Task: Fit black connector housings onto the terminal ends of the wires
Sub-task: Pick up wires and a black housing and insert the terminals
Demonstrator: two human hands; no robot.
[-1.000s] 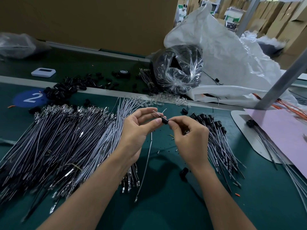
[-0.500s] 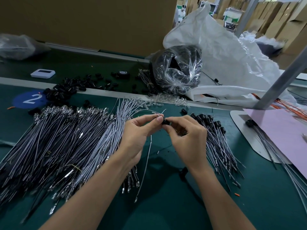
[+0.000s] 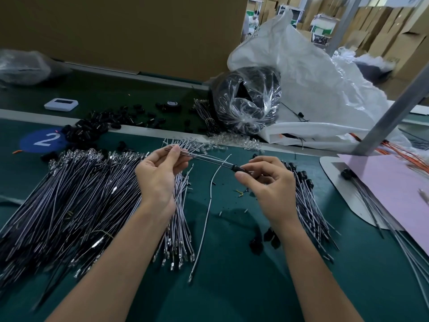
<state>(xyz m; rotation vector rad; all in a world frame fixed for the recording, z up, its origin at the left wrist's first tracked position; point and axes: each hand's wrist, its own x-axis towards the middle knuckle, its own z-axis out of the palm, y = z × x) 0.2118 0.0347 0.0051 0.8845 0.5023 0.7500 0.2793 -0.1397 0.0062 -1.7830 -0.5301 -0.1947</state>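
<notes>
Wire (image 3: 204, 159) stretches between both hands: left hand (image 3: 160, 173) pinches its ten-o'clock end, right hand (image 3: 267, 182) pinches the black connector housing (image 3: 238, 168) at four o'clock.

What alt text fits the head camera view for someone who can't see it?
The left hand pinches a wire while the right hand grips the black connector housing on its end, above a green bench. Unfitted wires pile left; fitted wires lie right.

We see a green bench (image 3: 232, 298) bearing a wide heap of wires (image 3: 69, 205), loose black housings (image 3: 92, 129) behind, and a housing-tipped bundle (image 3: 311, 205) at right
</notes>
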